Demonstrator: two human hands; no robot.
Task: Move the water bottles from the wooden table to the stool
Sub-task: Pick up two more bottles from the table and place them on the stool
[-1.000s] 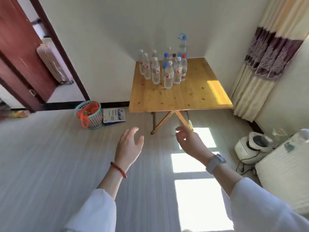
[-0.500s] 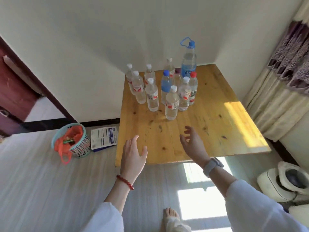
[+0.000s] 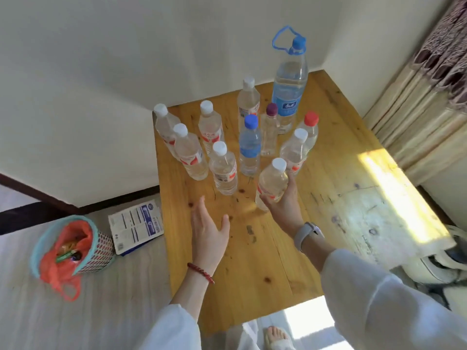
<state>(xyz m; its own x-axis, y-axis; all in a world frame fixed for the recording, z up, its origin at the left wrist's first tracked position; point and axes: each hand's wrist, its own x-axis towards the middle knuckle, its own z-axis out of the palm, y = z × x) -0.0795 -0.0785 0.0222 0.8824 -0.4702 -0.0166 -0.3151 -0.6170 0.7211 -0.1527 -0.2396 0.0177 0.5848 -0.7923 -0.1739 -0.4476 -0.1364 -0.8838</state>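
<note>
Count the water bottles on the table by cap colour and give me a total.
White-capped clear plastic bottles: 7
Blue-capped clear plastic bottles: 2
Red-capped clear plastic bottle: 1
Purple-capped clear plastic bottle: 1
Total: 11

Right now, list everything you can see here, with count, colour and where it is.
Water bottles: ten, clear, mostly white caps, clustered on the table's far half; one large with blue handle.
Wooden table: one, yellow-brown, against the wall.
Basket: one, teal rim, orange bag inside, on the floor left.
Printed packet: one, white and blue, beside the basket.
Curtain: cream and maroon, right.
Left hand: open, above the table.
Right hand: grips the nearest bottle.
</note>
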